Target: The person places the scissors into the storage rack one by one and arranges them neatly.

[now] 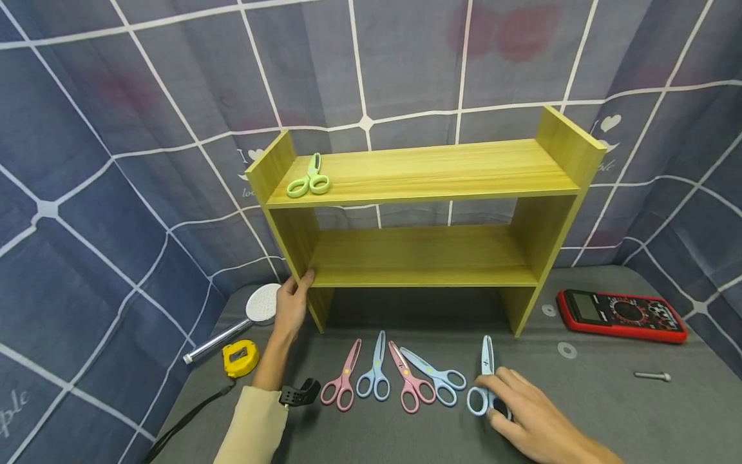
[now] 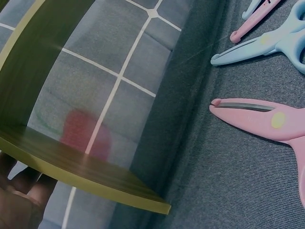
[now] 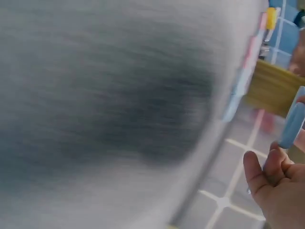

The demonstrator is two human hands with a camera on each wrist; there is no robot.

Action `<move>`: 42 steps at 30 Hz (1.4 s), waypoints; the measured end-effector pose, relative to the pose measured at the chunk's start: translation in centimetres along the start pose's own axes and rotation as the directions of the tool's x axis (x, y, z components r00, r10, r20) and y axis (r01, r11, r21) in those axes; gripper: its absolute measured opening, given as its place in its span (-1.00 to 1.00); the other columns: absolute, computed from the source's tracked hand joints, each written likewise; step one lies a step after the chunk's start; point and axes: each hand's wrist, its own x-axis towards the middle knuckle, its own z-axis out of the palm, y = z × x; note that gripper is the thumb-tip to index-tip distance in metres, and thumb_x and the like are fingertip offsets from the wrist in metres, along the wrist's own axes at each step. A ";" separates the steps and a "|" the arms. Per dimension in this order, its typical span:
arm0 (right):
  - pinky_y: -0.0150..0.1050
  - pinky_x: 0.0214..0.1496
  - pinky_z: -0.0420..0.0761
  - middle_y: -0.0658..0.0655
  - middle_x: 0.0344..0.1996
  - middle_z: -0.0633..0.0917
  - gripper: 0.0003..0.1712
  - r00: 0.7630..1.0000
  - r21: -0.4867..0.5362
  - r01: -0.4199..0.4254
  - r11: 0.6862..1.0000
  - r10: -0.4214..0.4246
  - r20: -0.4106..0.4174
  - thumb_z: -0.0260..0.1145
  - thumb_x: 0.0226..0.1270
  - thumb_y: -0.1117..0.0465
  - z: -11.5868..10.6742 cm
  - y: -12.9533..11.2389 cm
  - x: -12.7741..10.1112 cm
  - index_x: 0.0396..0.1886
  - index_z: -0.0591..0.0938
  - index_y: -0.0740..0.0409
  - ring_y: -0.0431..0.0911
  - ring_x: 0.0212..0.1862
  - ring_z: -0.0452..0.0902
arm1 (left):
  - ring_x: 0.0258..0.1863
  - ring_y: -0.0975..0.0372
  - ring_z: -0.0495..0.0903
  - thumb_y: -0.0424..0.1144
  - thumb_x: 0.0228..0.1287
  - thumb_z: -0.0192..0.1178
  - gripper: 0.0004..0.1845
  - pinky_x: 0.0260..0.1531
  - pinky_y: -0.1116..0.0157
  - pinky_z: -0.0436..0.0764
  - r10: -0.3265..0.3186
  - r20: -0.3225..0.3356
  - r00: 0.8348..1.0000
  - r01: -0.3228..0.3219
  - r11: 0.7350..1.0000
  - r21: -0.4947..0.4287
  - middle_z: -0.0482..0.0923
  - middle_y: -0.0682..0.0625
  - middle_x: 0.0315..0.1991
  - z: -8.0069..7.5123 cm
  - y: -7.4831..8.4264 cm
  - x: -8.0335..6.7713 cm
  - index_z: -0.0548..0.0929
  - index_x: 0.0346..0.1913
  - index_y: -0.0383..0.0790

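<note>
My left hand (image 1: 290,308) grips the left side panel of a yellow wood-grain shelf (image 1: 429,171), thumb at its front edge near the lower board. In the left wrist view, fingers (image 2: 43,188) lie along the panel. My right hand (image 1: 530,412) holds light-blue scissors (image 1: 487,354) by the handles, blades pointing toward the shelf. The right wrist view shows a blue handle (image 3: 293,126) at the fingers. Left of it lie blue scissors (image 1: 446,385), pink scissors (image 1: 413,386), more blue scissors (image 1: 375,372) and more pink scissors (image 1: 341,385). Green scissors (image 1: 313,177) rest on the top board's left end.
Left of the shelf lie a shower head (image 1: 262,303) and a yellow tape measure (image 1: 240,358) with a black strap. To the right are a red multimeter (image 1: 623,316), two washers, one of them a larger washer (image 1: 567,350), and a bolt (image 1: 652,376). A patterned curtain (image 1: 406,71) hangs behind.
</note>
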 end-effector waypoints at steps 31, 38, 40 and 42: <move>-0.15 -0.31 0.34 0.19 -0.25 0.61 -0.52 0.869 0.016 0.323 0.946 -0.290 -0.401 0.23 0.20 0.26 -13.4 -11.1 25.6 0.15 0.62 0.25 -0.02 -0.30 0.37 | 0.11 0.05 0.47 -0.05 0.47 0.13 -0.53 0.15 0.15 0.39 0.000 -0.004 1.000 0.000 1.000 -0.008 0.57 -0.31 0.11 -0.1 0.6 0.2 0.59 0.20 -0.38; -0.13 -0.27 0.35 0.19 -0.33 0.61 -0.52 0.935 0.031 0.166 0.986 -0.148 -0.322 0.19 0.20 0.22 -13.2 -11.1 29.7 0.14 0.62 0.22 -0.01 -0.31 0.38 | 0.12 0.06 0.47 -0.09 0.48 0.11 -0.55 0.14 0.18 0.38 -0.011 0.013 1.000 0.011 1.000 0.004 0.55 -0.34 0.12 0.0 1.2 -0.1 0.58 0.21 -0.39; -0.12 -0.23 0.39 0.19 -0.29 0.64 -0.52 0.945 0.047 0.133 0.990 -0.113 -0.306 0.20 0.19 0.22 -13.3 -11.0 30.6 0.13 0.62 0.22 -0.01 -0.27 0.44 | 0.12 0.07 0.47 -0.04 0.47 0.12 -0.53 0.15 0.18 0.37 -0.004 0.005 1.000 0.004 1.000 0.004 0.56 -0.32 0.12 -0.1 0.1 0.2 0.59 0.20 -0.35; -0.10 -0.19 0.44 0.19 -0.21 0.67 -0.52 0.954 0.056 0.097 0.994 -0.077 -0.290 0.20 0.19 0.22 -13.4 -10.9 31.4 0.13 0.61 0.22 0.00 -0.20 0.49 | 0.08 0.08 0.48 -0.03 0.47 0.13 -0.53 0.13 0.17 0.38 0.006 -0.006 1.000 -0.006 1.000 0.004 0.57 -0.32 0.10 0.1 -0.1 0.2 0.60 0.19 -0.35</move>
